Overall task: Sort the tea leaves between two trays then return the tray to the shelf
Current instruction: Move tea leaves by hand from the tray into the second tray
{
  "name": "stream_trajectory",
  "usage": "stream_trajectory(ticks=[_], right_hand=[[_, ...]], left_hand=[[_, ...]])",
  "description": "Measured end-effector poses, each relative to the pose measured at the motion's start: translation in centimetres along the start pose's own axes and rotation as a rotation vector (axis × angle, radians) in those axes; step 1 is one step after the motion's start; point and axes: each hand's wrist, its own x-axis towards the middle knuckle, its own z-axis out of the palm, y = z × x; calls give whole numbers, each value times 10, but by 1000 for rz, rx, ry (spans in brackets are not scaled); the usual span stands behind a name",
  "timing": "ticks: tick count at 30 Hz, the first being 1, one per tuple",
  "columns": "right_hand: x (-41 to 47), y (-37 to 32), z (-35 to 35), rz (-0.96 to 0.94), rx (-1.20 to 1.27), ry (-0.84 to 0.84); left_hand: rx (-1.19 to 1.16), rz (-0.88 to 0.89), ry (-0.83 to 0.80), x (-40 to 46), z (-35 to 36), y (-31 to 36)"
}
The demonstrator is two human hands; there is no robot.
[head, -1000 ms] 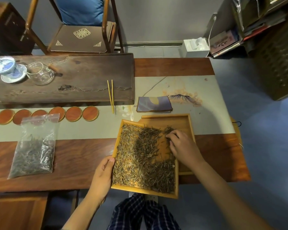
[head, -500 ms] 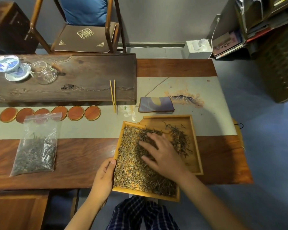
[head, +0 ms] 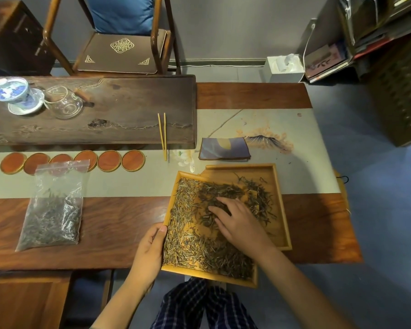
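Note:
Two light wooden trays overlap at the table's front edge. The near tray [head: 209, 276] is tilted, its right side resting over the far tray [head: 281, 205], and it holds a thick layer of tea leaves [head: 190, 248]. A smaller pile of dark leaves [head: 261, 195] lies in the far tray. My left hand [head: 150, 252] grips the near tray's left rim, thumb on top. My right hand [head: 240, 224] lies flat on the leaves in the middle of the near tray, fingers straight and spread toward the left.
A zip bag of tea leaves [head: 54, 210] lies on the table at left. Behind it sits a row of round coasters [head: 109, 160]. Bamboo tongs [head: 162, 135], a folded cloth [head: 224, 148], a dark tea board [head: 90, 110] with a gaiwan [head: 12, 92] and glass pitcher [head: 65, 104] stand farther back. A shelf [head: 389, 43] is at right.
My right hand has moved from the near tray's upper right corner back left onto the middle of the leaves. A pile of dark leaves now lies in the far tray.

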Motion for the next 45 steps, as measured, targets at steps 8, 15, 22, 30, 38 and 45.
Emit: stream_trajectory(ticks=[8,15,22,30,38,45], right_hand=[[-5,22,-11,73,-49,-38],[1,45,-18,135,-189,-128],[0,57,-30,246,-165,-151],[20,-40,-20,-31,100,-84],[18,-56,9,-101,36,-163],[-3,-23,2,-16,-37,-134]], left_hand=[[23,-5,-17,1,-1,-3],[22,-14,-22,1,-1,-4],[21,-11,-6,-3,3,-2],[-11,8,10,-7,5,1],[-21,15,23,-11,1,-4],[-28,-21,38,-14,-1,-12]])
